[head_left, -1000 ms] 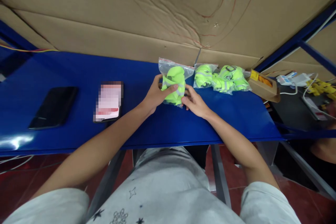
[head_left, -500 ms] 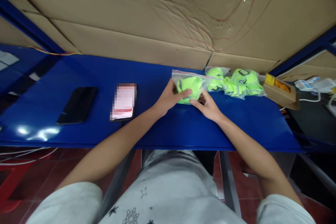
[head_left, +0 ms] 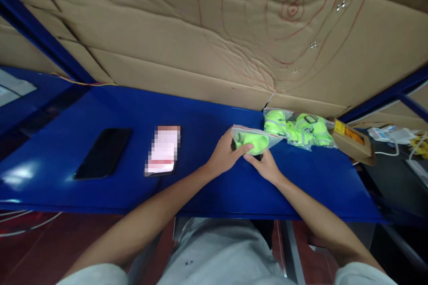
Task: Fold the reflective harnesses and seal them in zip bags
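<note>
A clear zip bag (head_left: pixel 252 141) with folded neon-yellow fabric inside is held above the blue table (head_left: pixel 207 196). My left hand (head_left: pixel 224 153) grips its left side, thumb across the front and fingers behind. From below and to the right, my right hand (head_left: pixel 265 164) holds the same bag, its thumb near the lower edge and its other fingers partly hidden. The bag's zip edge runs along the top and is tilted down to the right. Just beyond, several similar bags of neon-yellow fabric with grey stripes (head_left: pixel 301 131) lie against the cardboard wall.
To the left lie a phone with a lit, blurred screen (head_left: pixel 163 149) and a dark phone-like slab (head_left: pixel 103 153). A brown box with a window (head_left: pixel 353 140) stands at the right table end. A cardboard wall (head_left: pixel 167 73) borders the back.
The view has tilted up, so everything sits lower in the picture. Both hands still hold the bag, which is now tipped back, with its zip edge slanting more to the right.
</note>
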The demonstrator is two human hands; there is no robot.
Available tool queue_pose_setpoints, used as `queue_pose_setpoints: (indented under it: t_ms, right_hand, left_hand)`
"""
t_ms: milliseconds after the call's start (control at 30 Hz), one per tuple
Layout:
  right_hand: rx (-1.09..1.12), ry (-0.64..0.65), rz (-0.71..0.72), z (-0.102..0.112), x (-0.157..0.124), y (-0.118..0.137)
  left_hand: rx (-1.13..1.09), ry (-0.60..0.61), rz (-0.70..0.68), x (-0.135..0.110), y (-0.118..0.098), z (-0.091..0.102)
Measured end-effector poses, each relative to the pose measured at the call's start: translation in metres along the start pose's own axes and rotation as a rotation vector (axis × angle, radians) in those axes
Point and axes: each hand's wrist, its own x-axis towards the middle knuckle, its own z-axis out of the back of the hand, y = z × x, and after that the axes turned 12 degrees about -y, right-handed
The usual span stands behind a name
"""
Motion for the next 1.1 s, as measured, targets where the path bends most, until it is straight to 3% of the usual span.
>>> queue_pose_setpoints:
  t_ms: [300, 533, 700, 867, 1100]
  right_hand:
    - [0.083, -0.126, -0.112, -0.001, 0.001, 0.004]
    - [-0.02, -0.071, -0.197, 0.002, -0.006, 0.003]
    - [0.022, -0.002, -0.215, 0.003, -0.007, 0.002]
    - [-0.037, -0.008, -0.157, 0.0, -0.007, -0.009]
    - [-0.023, 0.01, -0.183, 0.006, -0.01, -0.007]
  left_hand:
    - [0.134, 0.124, -0.113, -0.014, -0.007, 0.007]
    - [0.325, 0.107, -0.21, -0.01, -0.002, 0.021]
    - [0.379, 0.133, -0.131, -0.012, 0.014, 0.025]
    - [0.296, 0.104, -0.065, -0.018, 0.027, 0.024]
    - [0.28, 0.142, -0.065, -0.012, 0.018, 0.021]
